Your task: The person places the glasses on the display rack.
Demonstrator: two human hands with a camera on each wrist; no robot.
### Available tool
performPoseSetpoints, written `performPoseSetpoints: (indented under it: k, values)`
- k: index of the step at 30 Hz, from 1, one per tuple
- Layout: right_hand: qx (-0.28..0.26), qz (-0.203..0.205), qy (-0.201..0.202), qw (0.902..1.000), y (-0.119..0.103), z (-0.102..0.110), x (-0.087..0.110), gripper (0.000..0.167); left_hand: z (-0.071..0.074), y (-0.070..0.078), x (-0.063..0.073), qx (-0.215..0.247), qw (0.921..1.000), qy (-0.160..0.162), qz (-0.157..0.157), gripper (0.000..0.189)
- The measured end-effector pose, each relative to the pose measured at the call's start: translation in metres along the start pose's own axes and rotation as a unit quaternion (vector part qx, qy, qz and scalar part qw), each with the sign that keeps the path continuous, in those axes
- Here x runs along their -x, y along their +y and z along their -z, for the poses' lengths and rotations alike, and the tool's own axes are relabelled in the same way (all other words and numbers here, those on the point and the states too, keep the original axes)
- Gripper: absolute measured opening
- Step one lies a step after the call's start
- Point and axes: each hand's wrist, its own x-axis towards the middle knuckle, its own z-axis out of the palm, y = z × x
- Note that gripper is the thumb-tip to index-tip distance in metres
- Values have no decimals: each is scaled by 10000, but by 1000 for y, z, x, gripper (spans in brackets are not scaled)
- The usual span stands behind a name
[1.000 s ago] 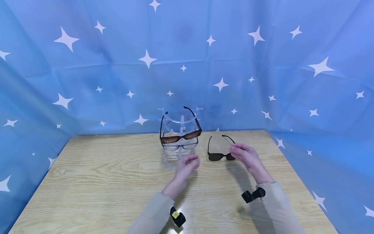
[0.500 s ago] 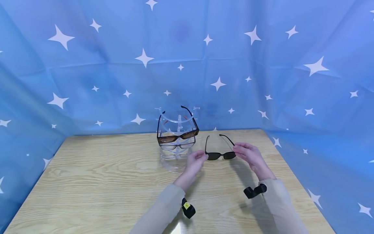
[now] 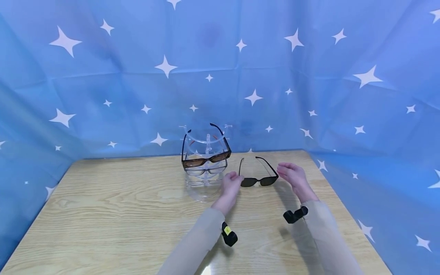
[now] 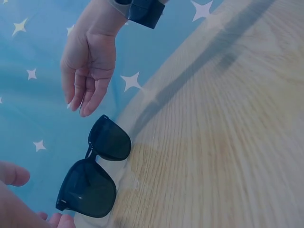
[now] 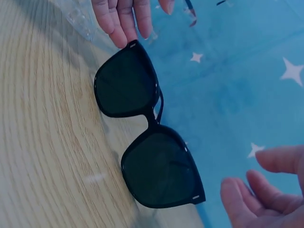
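Note:
Black sunglasses [image 3: 258,181] with dark lenses and unfolded temples are at the right of the stand, lenses facing me. At their left corner is my left hand [image 3: 231,187]; in the right wrist view its fingers [image 5: 124,21] look straight, with tips at the frame's corner. The left wrist view shows the thumb [image 4: 14,174] apart from the frame. My right hand [image 3: 296,181] is just beyond the other corner, with a gap between; its fingers are loosely bent around nothing. To the left, a clear display stand [image 3: 208,143] carries brown-tinted sunglasses [image 3: 206,160] above clear-lens glasses [image 3: 206,172].
The wooden table [image 3: 120,214] reaches back to a blue curtain [image 3: 213,57] with white stars. More frame parts, including a reddish temple, show on the stand behind the brown pair. A black wrist camera [image 3: 295,215] sits on the right sleeve.
My left hand has moved right from in front of the stand to the black sunglasses' left corner. My right hand has come away from their right corner. The head view has shifted slightly.

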Motion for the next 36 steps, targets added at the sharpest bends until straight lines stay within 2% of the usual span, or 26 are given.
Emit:
performPoseSetpoints:
  k: [1,2,6,11,15,18,25,30,36]
  values:
    - [69,7,22,10000,0,0,-2,47,-1,9,4,-22,9998,65,208,51]
    - [137,-2,64,9999,1,0,-4,47,-2,11,4,-43,9995,104,283,50]
    - [352,-72,140,9993,3,-1,-12,47,-6,16,4,-310,9987,235,338,49]
    - [577,-221,-15,9981,9,-3,-22,48,-10,19,3,-609,9964,434,406,46]
    - [551,-268,30,9981,15,-3,-28,46,-14,20,2,-572,9957,531,499,46]
    - [455,-264,136,9985,17,-3,-29,43,-17,19,1,-371,9964,549,520,45]
    - [319,-316,202,9988,16,4,-22,40,-20,20,0,37,9970,608,480,34]
    - [334,-228,72,9992,12,13,-10,42,-18,19,1,466,9966,291,621,26]
    - [214,-123,-222,9994,9,24,5,45,-14,19,5,543,9941,-270,896,25]
